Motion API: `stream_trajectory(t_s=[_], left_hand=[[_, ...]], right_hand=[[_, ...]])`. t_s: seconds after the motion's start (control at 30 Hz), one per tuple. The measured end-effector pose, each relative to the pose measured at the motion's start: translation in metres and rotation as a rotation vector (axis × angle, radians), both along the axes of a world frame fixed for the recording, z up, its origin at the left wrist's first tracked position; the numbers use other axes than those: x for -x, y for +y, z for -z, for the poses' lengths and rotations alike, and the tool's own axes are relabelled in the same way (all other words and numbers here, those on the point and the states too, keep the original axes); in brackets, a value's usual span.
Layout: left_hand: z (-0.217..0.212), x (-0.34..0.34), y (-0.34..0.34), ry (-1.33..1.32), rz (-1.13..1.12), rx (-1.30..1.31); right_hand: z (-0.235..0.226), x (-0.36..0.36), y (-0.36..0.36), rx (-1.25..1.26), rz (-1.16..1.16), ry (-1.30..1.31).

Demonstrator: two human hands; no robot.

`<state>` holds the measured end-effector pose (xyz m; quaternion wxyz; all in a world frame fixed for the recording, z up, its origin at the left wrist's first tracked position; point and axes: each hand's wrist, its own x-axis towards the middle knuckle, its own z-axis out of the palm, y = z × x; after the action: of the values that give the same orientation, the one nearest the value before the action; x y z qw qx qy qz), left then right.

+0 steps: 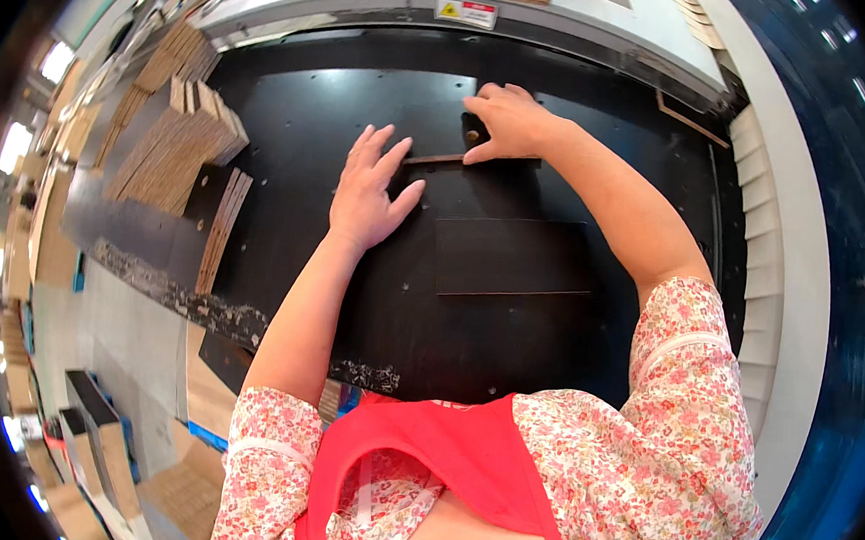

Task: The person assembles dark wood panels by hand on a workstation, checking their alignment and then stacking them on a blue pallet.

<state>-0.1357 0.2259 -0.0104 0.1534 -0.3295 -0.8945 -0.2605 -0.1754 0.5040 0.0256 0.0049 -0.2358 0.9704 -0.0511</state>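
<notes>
Right hand (511, 125) was over the board (434, 159), thumb at its brown near edge, fingers reaching beyond; could not tell whether it gripped or only rested. That edge ran left-right beneath the thumb, its left end just beside the left hand (363, 200), which was splayed, nothing seen in it, contact uncertain. Right hand was nearer. A second board (514, 258) lay on the body side of the right hand, roughly parallel. Hidden: edge under thumb. Hard to make out: far outline, black against the black table (291, 140)
</notes>
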Motion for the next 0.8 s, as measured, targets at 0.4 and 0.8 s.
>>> stream_trajectory(t_s=[0.4,0.8], left_hand=[[-0.003,-0.001,0.008,0.005,0.022,0.041],[0.001,0.002,0.005,0.033,0.047,0.026]], right_hand=[[-0.04,-0.101,0.247,-0.25,1.112,0.043],[-0.029,-0.134,0.271,-0.305,1.064,0.153]])
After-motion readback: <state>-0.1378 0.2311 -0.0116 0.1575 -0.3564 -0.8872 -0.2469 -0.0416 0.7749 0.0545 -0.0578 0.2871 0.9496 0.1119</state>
